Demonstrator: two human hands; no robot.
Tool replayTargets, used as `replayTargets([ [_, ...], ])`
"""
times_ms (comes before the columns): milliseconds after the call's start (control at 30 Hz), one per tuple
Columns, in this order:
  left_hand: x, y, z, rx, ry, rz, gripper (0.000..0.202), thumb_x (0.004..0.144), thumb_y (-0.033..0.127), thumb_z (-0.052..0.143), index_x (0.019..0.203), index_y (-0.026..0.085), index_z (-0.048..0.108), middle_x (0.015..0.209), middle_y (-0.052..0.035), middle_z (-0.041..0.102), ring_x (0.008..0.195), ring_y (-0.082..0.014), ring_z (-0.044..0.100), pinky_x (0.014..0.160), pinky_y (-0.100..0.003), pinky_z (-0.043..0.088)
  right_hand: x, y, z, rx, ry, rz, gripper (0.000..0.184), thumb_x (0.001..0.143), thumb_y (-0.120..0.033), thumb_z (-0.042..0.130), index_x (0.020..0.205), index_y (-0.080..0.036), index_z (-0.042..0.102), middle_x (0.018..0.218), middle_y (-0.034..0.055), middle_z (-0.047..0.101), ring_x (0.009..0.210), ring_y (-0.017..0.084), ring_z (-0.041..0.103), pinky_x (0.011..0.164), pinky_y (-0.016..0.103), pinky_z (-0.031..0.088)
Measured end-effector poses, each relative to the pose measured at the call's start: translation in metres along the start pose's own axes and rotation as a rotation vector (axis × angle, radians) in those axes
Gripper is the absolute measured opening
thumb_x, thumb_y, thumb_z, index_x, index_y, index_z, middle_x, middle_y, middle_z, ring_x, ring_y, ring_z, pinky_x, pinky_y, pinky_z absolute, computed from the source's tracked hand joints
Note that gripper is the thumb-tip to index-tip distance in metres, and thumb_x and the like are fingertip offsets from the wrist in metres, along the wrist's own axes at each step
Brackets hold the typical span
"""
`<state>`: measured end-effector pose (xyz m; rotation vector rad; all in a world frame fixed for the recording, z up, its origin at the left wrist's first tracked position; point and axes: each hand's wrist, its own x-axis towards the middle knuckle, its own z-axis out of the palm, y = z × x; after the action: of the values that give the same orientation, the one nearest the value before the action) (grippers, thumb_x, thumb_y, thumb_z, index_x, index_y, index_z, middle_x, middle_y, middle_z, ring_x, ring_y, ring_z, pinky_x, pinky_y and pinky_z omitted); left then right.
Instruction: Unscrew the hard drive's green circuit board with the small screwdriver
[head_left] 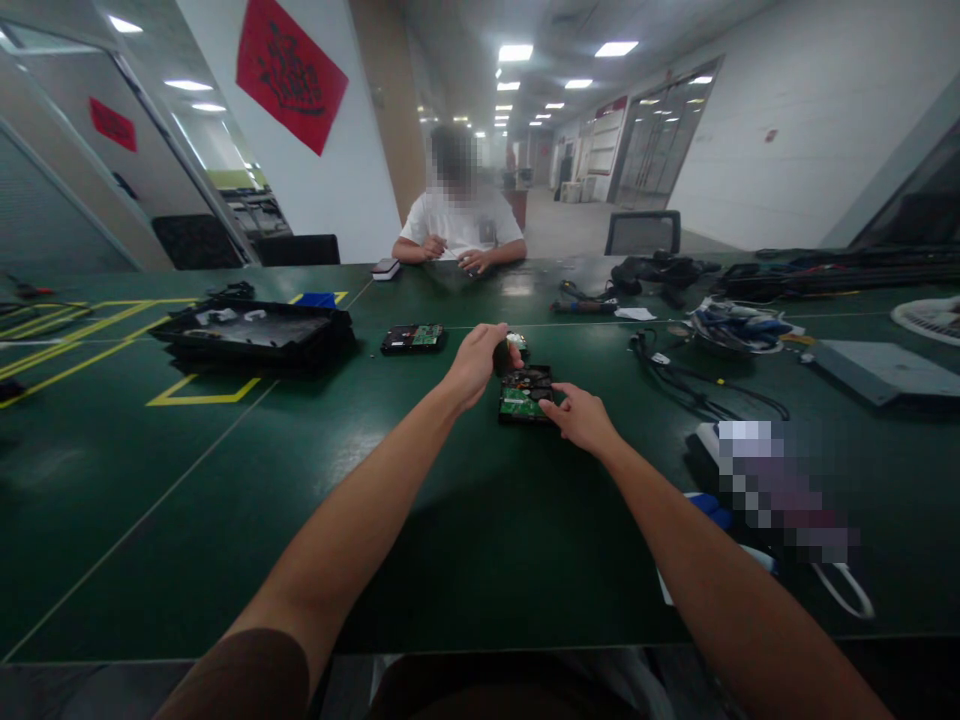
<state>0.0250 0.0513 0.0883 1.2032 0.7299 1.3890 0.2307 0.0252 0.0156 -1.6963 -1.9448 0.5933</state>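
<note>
Between the left hand [478, 366] and the right hand [577, 415], a hard drive [537, 378] lying flat, green circuit board [519, 404] uppermost and in place.

In the left hand, curled closed, apparently a dark handle [501, 358], perhaps a screwdriver's; tip not discernible. At the right hand, thumb and forefinger parted, touching the drive's right side without closing round it. Judging by the seated board, little visibly taken apart here; cannot tell whether any screws already out. Just beyond the left hand, a silvery object [518, 343], partly hidden. Farther out to its left, a second hard drive [412, 338], untouched, board likewise on. Well right of the right hand, black cables [694, 393].
</note>
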Motion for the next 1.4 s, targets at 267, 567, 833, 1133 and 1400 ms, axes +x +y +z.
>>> replayTargets([
  [267, -0.004, -0.008, 0.008, 0.049, 0.040, 0.070, 0.047, 0.088, 0.066, 0.066, 0.082, 0.022, 0.049, 0.067, 0.0039, 0.057, 0.053, -0.0097, 0.050, 0.059, -0.026, 0.045, 0.001, 0.000, 0.001, 0.004, -0.009, 0.002, 0.051, 0.099, -0.044, 0.063, 0.141, -0.015, 0.059, 0.066, -0.0034, 0.071, 0.055, 0.014, 0.068, 0.065, 0.026, 0.048],
  [567, 0.000, -0.005, 0.002, 0.078, 0.052, 0.070, 0.039, 0.086, 0.053, 0.076, 0.077, 0.020, 0.056, 0.075, 0.0018, 0.061, 0.068, -0.0111, 0.057, 0.070, -0.025, 0.047, 0.000, -0.001, 0.000, 0.007, -0.008, 0.009, 0.051, 0.099, -0.044, 0.063, 0.141, -0.016, 0.059, 0.066, -0.0034, 0.072, 0.055, 0.014, 0.068, 0.064, 0.026, 0.048],
  [833, 0.004, 0.000, -0.007, 0.091, -0.009, 0.064, 0.032, 0.085, 0.048, 0.075, 0.081, 0.018, 0.067, 0.076, -0.0019, 0.067, 0.072, -0.0141, 0.063, 0.073, -0.027, 0.049, 0.000, 0.002, 0.001, 0.017, -0.003, -0.013, 0.051, 0.099, -0.045, 0.063, 0.140, -0.015, 0.059, 0.067, -0.0036, 0.072, 0.054, 0.014, 0.068, 0.064, 0.025, 0.048],
  [1133, 0.006, -0.001, -0.002, -0.031, 0.048, -0.010, 0.020, 0.086, 0.036, 0.060, 0.074, 0.020, 0.057, 0.062, 0.0004, 0.058, 0.056, -0.0141, 0.057, 0.062, -0.029, 0.048, 0.001, 0.002, 0.001, 0.007, 0.002, -0.005, 0.051, 0.098, -0.046, 0.063, 0.139, -0.016, 0.060, 0.067, -0.0034, 0.072, 0.057, 0.014, 0.068, 0.066, 0.026, 0.048],
  [1400, 0.000, -0.005, 0.002, -0.041, 0.017, -0.010, 0.037, 0.085, 0.051, 0.071, 0.074, 0.021, 0.053, 0.067, 0.0030, 0.054, 0.055, -0.0100, 0.050, 0.052, -0.025, 0.040, 0.000, 0.001, 0.002, 0.025, 0.003, 0.010, 0.052, 0.098, -0.045, 0.064, 0.141, -0.016, 0.059, 0.069, -0.0029, 0.073, 0.054, 0.013, 0.067, 0.062, 0.025, 0.047],
])
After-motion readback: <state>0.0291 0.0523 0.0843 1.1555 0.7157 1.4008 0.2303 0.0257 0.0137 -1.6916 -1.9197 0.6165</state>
